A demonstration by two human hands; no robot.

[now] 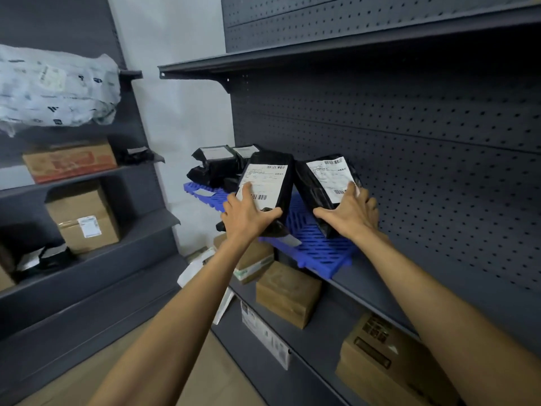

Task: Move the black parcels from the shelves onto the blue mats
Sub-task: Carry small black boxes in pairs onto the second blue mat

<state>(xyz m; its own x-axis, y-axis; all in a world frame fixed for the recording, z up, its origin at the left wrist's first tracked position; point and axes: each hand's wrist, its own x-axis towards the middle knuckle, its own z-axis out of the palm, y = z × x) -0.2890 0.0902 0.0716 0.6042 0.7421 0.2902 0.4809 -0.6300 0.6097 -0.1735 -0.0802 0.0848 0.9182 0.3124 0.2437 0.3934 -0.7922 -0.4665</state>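
"Gripping both at once, were you?"

"Yes. My left hand [248,212] held the left parcel [272,174], a black one stood on end with its white label facing me. My left fingers [247,189] lay spread across that label, and the thumb hooked round the parcel's lower edge."

"And on the other side?"

"My right hand [349,213] held the right parcel [317,183], black as well, tilted so that its top leaned toward the left parcel. My right fingers [352,191] curled round its far edge, with the thumb stretched across the near lower corner. The two parcels stood close side by side; whether they touched, I could not tell."

"Where were they resting?"

"Both had their lower ends down on the blue mat [310,241], which lay on the shelf [366,276] just under my fingers. Bare blue slats showed between my two thumbs."

"What else was near?"

"Beyond my left fingers, farther along the same mat, the other black parcels [216,167] lay heaped with their labels up. Behind my right fingers stood the dark pegboard [439,171]. Below my wrists, on a lower shelf, sat cardboard boxes [288,291]."
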